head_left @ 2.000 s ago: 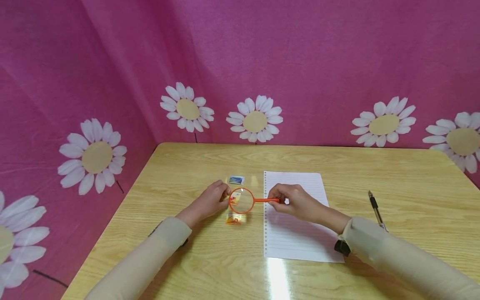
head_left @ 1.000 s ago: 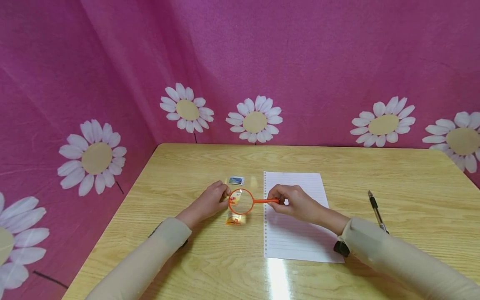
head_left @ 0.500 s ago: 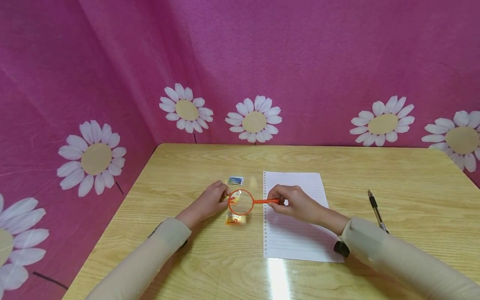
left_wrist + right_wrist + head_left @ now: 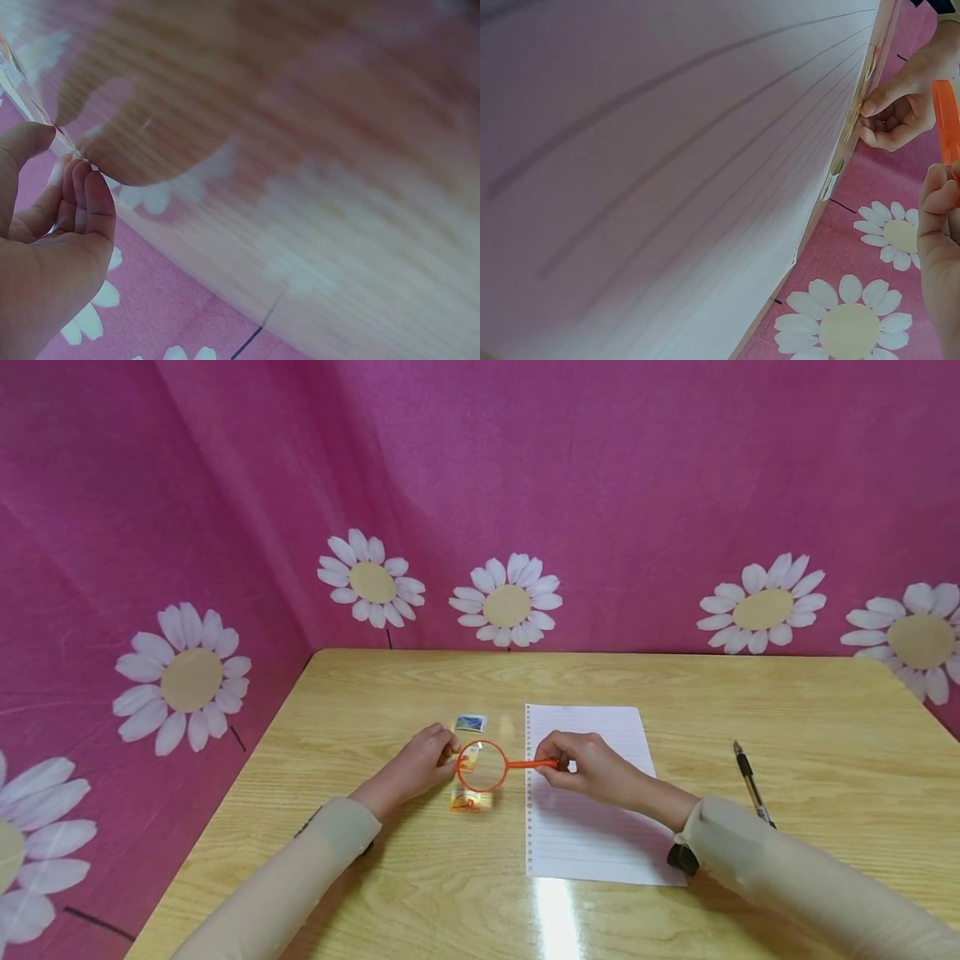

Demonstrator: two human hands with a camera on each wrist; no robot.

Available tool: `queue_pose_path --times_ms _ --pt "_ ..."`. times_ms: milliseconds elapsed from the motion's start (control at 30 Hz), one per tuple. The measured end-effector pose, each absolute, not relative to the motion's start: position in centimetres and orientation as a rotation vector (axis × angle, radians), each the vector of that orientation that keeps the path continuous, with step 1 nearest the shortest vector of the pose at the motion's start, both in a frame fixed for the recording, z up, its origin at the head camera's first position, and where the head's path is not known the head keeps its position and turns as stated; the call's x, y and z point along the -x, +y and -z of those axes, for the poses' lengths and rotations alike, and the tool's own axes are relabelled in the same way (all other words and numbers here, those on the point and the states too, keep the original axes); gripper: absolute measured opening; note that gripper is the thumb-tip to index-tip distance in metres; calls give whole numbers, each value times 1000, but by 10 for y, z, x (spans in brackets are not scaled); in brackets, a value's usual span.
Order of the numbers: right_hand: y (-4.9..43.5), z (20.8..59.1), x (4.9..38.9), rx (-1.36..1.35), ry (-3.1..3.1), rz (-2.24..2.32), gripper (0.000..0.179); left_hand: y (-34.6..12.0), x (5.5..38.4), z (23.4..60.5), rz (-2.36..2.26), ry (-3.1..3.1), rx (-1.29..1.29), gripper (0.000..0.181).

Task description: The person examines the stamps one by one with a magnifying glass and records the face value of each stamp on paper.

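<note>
My right hand (image 4: 588, 764) pinches the thin orange handle of a magnifying glass (image 4: 532, 763) between thumb and fingers. Its round lens overlaps the middle one of 3 small printed stamps lying in a column. That yellow and red stamp (image 4: 469, 758) shows through the lens, and my left hand (image 4: 422, 760) pinches at its left edge with curled fingers. In the left wrist view, the left hand's thumb and fingertips (image 4: 96, 191) come together low at the tabletop. A blue stamp (image 4: 471, 722) lies beyond, an orange and yellow stamp (image 4: 466, 802) nearer.
A lined sheet of paper (image 4: 585, 852) with punched holes lies under my right hand. Right of it a black-gripped pen (image 4: 752, 783) rests on the wooden table (image 4: 390, 893). A pink flowered cloth (image 4: 600, 460) hangs behind and to the left.
The magnifying glass has sunk very slightly in the head view over the stamp. Both hands keep their hold, and the stamps, paper and pen stay where they were.
</note>
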State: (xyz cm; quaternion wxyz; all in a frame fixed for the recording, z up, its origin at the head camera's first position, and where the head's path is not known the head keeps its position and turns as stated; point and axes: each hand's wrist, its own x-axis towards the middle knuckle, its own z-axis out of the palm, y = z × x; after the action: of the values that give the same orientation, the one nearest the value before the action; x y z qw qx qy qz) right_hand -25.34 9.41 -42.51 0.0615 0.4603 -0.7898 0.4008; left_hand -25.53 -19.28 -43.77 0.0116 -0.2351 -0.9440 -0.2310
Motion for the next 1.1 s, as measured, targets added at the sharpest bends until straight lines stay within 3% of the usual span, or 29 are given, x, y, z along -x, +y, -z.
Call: queue_pose_path --times_ms 1100 --pt "118 424 249 -1339 -2367 -1142 15 -192 255 438 729 -2983 711 13"
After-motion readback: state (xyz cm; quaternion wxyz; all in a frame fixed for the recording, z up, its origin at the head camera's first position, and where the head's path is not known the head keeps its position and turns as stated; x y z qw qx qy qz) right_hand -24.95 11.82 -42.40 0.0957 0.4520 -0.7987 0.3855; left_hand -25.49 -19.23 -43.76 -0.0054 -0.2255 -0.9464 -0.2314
